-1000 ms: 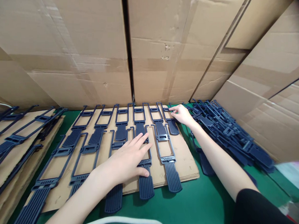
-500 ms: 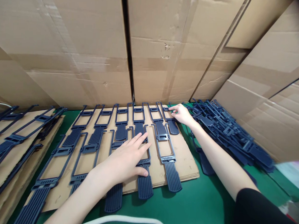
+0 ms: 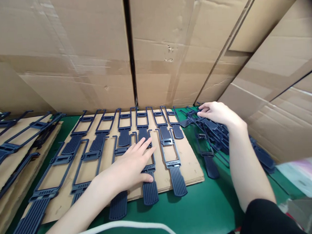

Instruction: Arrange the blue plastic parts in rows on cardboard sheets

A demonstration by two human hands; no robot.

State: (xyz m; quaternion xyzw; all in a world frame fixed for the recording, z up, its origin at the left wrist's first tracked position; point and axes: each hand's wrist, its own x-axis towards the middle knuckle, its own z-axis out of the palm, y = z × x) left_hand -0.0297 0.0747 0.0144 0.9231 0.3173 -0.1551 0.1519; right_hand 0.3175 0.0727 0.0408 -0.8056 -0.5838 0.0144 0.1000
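Dark blue plastic frames with ribbed paddle ends lie in two rows on a cardboard sheet [image 3: 192, 163]. My left hand [image 3: 132, 160] spreads flat over one front-row plastic frame [image 3: 150, 192], fingers apart and gripping nothing; it hides that frame's middle. At the right, my right hand [image 3: 217, 113] reaches over a heap of the same plastic frames [image 3: 215, 130]. Its fingers stretch left with the thumb a little apart, and I see nothing held in them. Just left of its fingertips lies a plastic frame [image 3: 187, 122]. Below it, a single plastic frame [image 3: 211, 166] rests on the green table.
Large cardboard boxes [image 3: 159, 52] wall off the back and right. More frames lie on stacked cardboard [image 3: 26, 135] at the left. A white cable [image 3: 118, 224] crosses the near edge of the green table [image 3: 190, 214]. Plastic wrapping [image 3: 298, 173] lies at the right.
My right hand has left the rightmost back-row plastic frame and moved right, over the heap. My left hand stays spread in the same place. The view has shifted slightly.
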